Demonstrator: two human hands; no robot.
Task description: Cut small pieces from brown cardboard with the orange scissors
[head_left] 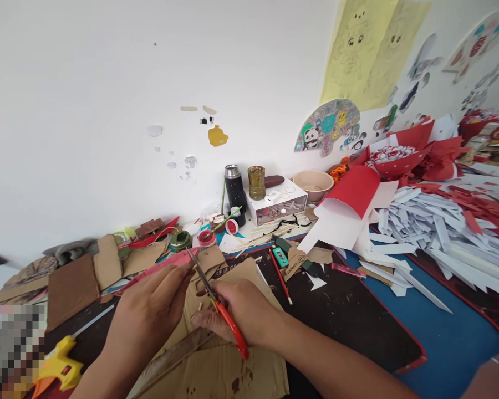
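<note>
My right hand grips red-handled scissors, their metal blades pointing up and to the left. My left hand pinches something small at the blade tips; I cannot tell what it is. Both hands hover over flat pieces of brown cardboard lying on a dark mat.
A yellow glue gun lies at the lower left. More cardboard scraps, paint pots, a black flask, a white box, a bowl, a red pencil, rolled red paper and several white paper strips crowd the table.
</note>
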